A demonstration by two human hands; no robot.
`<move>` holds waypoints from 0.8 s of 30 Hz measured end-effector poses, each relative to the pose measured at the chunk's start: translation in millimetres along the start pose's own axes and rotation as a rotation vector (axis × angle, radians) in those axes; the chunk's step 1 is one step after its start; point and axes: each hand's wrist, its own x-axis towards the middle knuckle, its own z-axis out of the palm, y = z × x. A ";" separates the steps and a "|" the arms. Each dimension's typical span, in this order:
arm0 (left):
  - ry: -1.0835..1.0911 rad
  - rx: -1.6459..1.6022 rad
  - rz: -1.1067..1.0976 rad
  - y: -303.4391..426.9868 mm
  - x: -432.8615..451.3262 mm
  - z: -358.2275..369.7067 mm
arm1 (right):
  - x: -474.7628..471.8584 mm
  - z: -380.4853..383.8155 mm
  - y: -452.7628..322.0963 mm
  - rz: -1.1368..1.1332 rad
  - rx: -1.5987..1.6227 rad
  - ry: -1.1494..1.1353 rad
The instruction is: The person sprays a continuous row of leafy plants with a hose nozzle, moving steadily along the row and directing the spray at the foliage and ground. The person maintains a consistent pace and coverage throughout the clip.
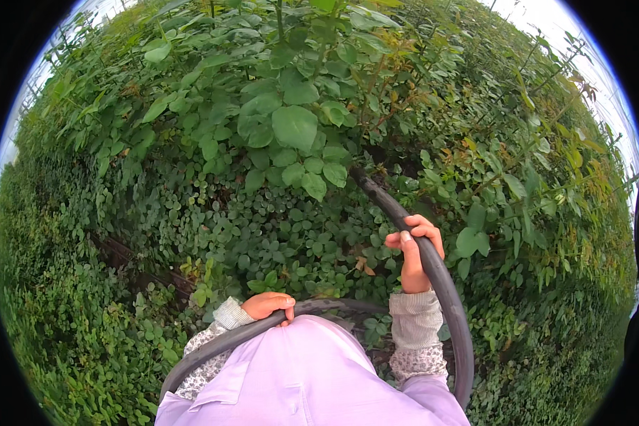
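My right hand [416,250] is wrapped around a thick dark rubber hose [387,203], a short way back from its front end. That end points forward into the leaves, where its tip meets shadow at the base of the plants. From this grip the hose bends down along the outside of my right arm and out of view. At my waist, my left hand [270,308] is closed over another length of dark hose [221,341], which curves around my left side and passes across my front to the right. Whether both lengths join is hidden.
Dense leafy bushes, apparently roses [294,128], rise directly ahead. Lower foliage [303,229] surrounds me on both sides. Long shoots [548,186] reach in from the right. Brown stems or soil [165,279] show through a gap at left. A lilac garment [309,373] covers my front.
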 end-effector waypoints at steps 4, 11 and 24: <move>-0.020 0.006 0.016 -4.3 -10.8 -9.5 | 1.1 26.0 1.0 -0.032 -0.025 -0.057; -0.040 -0.047 0.064 -17.2 -38.4 -26.3 | 16.1 60.0 28.6 -0.012 -0.057 -0.086; 0.118 -0.204 0.203 -60.8 -76.9 -33.5 | 43.8 67.4 78.5 0.107 -0.182 -0.142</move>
